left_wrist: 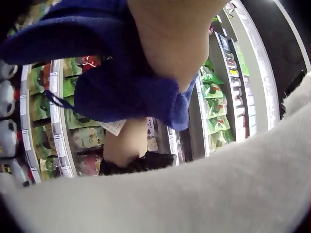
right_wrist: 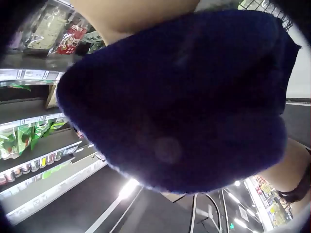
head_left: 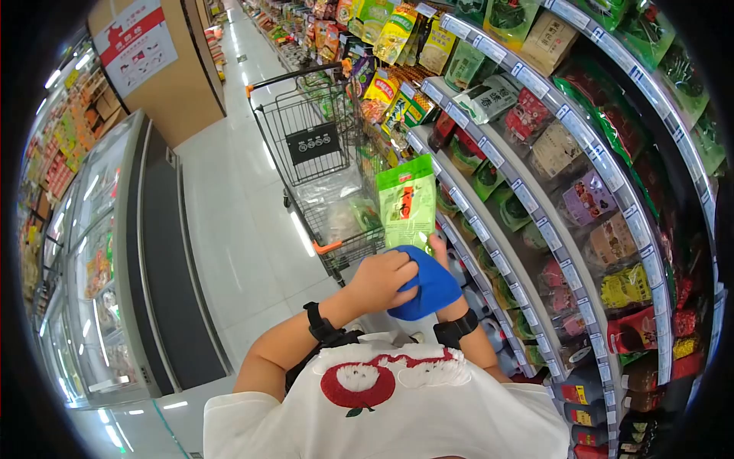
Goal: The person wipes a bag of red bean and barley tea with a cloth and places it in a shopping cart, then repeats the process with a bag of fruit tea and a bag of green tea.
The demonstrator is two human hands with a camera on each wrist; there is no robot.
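Note:
My left hand (head_left: pixel 380 280) grips a blue cloth (head_left: pixel 424 289) with curled fingers. In the left wrist view the cloth shows a thin hanging loop (left_wrist: pixel 59 100) and a white label (left_wrist: pixel 113 127). My right hand (head_left: pixel 438 249) holds a green bag (head_left: pixel 407 205) upright by its lower part, with the thumb on the front near the bottom corner. The bag has a darker green top band and a red label with black characters. The cloth hangs over the bag's bottom and hides most of the right hand. In the right wrist view the cloth fills the middle.
A black wire shopping cart (head_left: pixel 313 145) with clear plastic packaging inside stands just ahead. Shelves (head_left: pixel 527 206) of packaged dry goods curve along the right. A glass-topped freezer (head_left: pixel 99 260) lines the left, with a cardboard-coloured column (head_left: pixel 183 84) beyond it.

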